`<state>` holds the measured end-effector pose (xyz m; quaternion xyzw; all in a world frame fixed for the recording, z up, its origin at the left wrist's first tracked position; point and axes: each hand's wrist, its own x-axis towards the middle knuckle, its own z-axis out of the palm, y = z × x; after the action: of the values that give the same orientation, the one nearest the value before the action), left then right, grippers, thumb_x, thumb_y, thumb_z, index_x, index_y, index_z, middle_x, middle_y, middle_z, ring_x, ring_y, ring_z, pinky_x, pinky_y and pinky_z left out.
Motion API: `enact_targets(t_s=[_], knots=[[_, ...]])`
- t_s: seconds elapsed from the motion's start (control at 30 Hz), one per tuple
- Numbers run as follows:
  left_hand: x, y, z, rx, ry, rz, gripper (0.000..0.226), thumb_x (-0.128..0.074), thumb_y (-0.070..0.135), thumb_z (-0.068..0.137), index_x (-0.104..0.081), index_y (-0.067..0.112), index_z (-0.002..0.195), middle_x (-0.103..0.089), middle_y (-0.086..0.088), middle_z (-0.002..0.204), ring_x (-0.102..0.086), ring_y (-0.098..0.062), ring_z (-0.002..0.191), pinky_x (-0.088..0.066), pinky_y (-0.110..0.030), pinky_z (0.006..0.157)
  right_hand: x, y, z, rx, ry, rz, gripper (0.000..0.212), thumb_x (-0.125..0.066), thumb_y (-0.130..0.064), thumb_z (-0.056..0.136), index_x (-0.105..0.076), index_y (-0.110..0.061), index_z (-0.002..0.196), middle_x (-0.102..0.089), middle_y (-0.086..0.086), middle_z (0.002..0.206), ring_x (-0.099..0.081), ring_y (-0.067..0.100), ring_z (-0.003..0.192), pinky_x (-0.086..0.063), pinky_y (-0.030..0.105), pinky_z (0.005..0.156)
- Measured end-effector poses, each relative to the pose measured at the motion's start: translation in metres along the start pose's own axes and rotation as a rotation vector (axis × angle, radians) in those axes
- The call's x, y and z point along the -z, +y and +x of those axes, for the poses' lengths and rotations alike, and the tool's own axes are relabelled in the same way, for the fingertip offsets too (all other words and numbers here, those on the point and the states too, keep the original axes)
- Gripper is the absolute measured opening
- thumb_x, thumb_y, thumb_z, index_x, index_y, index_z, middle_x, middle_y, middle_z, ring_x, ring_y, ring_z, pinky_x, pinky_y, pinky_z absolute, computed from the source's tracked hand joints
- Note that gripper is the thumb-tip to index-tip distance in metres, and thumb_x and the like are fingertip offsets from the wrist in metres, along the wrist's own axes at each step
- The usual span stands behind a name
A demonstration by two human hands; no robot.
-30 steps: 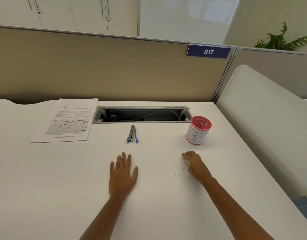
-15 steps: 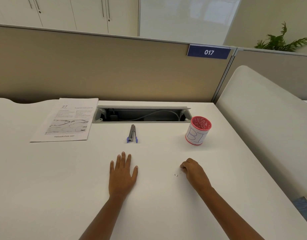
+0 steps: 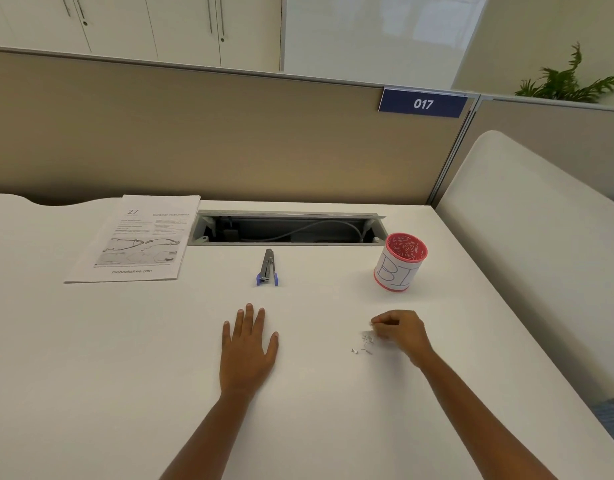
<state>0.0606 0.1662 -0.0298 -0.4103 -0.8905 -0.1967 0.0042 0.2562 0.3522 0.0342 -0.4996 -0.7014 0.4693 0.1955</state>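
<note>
My left hand lies flat on the white desk, palm down, fingers straight. To its right, my right hand is curled, its thumb and fingertips pinched together on a tiny staple just above and right of a small pile of loose metal staples. One stray staple lies a little nearer to me. A grey staple remover with blue grips lies beyond my left hand. A red cup with a white label marked "BI" stands beyond my right hand.
A printed paper document lies at the back left. An open cable slot runs along the desk's back edge under a beige partition. A white panel borders the desk on the right.
My right hand has drawn back to the right and lifted slightly off the staple pile, which now shows beside its fingertips. My left hand has stayed flat in place.
</note>
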Motion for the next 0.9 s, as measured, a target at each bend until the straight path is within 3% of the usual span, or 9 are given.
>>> enact_targets(t_s=[0.13, 0.2, 0.47, 0.67, 0.8, 0.9], knots=[[0.001, 0.001, 0.000, 0.009, -0.029, 0.016, 0.065, -0.023, 0.045, 0.083, -0.049, 0.009, 0.130, -0.044, -0.013, 0.140, -0.043, -0.030, 0.128, -0.006, -0.034, 0.106, 0.021, -0.021, 0.019, -0.024, 0.054, 0.336, 0.021, -0.061, 0.011, 0.077, -0.063, 0.013, 0.098, -0.064, 0.011, 0.079, -0.058, 0.018, 0.066, -0.054, 0.009, 0.057], [0.000, 0.001, 0.001, 0.007, -0.022, 0.020, 0.061, -0.028, 0.043, 0.083, -0.053, 0.008, 0.126, -0.050, -0.015, 0.135, -0.049, -0.031, 0.123, -0.010, -0.035, 0.104, 0.032, -0.037, 0.032, 0.012, 0.110, 0.393, 0.027, -0.061, 0.010, 0.077, -0.060, 0.015, 0.104, -0.063, 0.015, 0.089, -0.059, 0.023, 0.073, -0.054, 0.011, 0.059], [0.001, 0.000, 0.001, 0.002, -0.017, 0.047, 0.058, -0.032, 0.041, 0.082, -0.058, 0.008, 0.121, -0.055, -0.016, 0.130, -0.055, -0.032, 0.117, -0.016, -0.037, 0.101, 0.063, -0.093, 0.078, 0.169, 0.480, 0.100, 0.021, -0.063, 0.001, 0.078, -0.068, 0.005, 0.098, -0.069, 0.021, 0.101, -0.062, 0.026, 0.086, -0.053, 0.041, 0.089], [0.002, 0.002, 0.001, 0.001, -0.020, 0.072, 0.056, -0.033, 0.040, 0.080, -0.061, 0.008, 0.118, -0.059, -0.015, 0.125, -0.058, -0.030, 0.112, -0.019, -0.038, 0.099, 0.050, -0.092, 0.077, 0.163, 0.485, -0.099, 0.029, -0.044, 0.003, 0.088, -0.062, 0.006, 0.111, -0.061, 0.023, 0.120, -0.055, 0.034, 0.114, -0.044, 0.036, 0.098], [0.002, 0.000, 0.002, 0.008, -0.013, 0.066, 0.057, -0.033, 0.040, 0.080, -0.060, 0.008, 0.119, -0.058, -0.016, 0.126, -0.057, -0.031, 0.114, -0.018, -0.038, 0.100, 0.028, -0.071, 0.056, 0.259, 0.508, -0.097, 0.029, -0.041, 0.002, 0.088, -0.066, 0.003, 0.103, -0.065, 0.024, 0.113, -0.058, 0.035, 0.106, -0.044, 0.028, 0.085], [0.002, 0.000, 0.002, 0.014, -0.018, 0.046, 0.058, -0.031, 0.041, 0.082, -0.058, 0.008, 0.121, -0.055, -0.016, 0.130, -0.054, -0.032, 0.117, -0.015, -0.038, 0.102, 0.007, -0.042, 0.044, 0.242, 0.357, -0.146, 0.028, -0.043, 0.004, 0.086, -0.068, 0.004, 0.099, -0.067, 0.023, 0.108, -0.060, 0.035, 0.103, -0.044, 0.028, 0.086]])
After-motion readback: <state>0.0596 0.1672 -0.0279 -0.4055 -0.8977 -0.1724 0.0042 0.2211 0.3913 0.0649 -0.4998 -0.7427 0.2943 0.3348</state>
